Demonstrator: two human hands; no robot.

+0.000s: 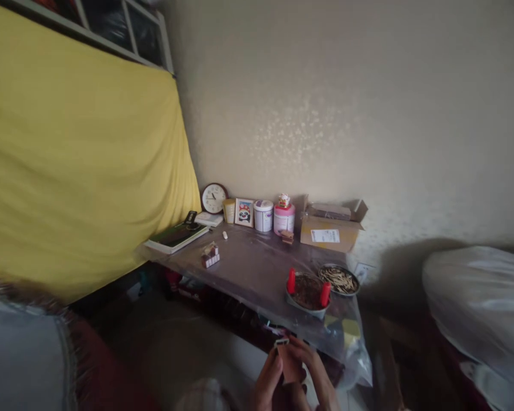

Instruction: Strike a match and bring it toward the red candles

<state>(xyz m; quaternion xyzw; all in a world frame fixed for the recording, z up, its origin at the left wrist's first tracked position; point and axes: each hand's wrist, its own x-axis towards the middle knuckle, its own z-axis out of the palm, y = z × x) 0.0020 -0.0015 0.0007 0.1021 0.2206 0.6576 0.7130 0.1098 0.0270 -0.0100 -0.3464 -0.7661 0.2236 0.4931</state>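
Low in the view, in front of the table's near edge, my left hand (267, 378) and my right hand (313, 366) are both closed around a small brown matchbox (290, 365). A pale rim shows at the box's upper end; what lies inside is too small to tell. Beyond it on the table stands a round tin (307, 311) of dark brown material with two red candles (291, 281) upright at its edges. Right behind that is a round dish of matchsticks (339, 279). A small group of little boxes (210, 255) sits farther left.
Along the back of the plastic-covered table (252, 268) are a clock (215, 198), a picture frame (244, 213), two tubs (264, 216) and an open cardboard box (332, 231). Books (177, 237) lie at left beside a yellow cloth (81, 148). A white plastic bag (480, 302) bulges at right.
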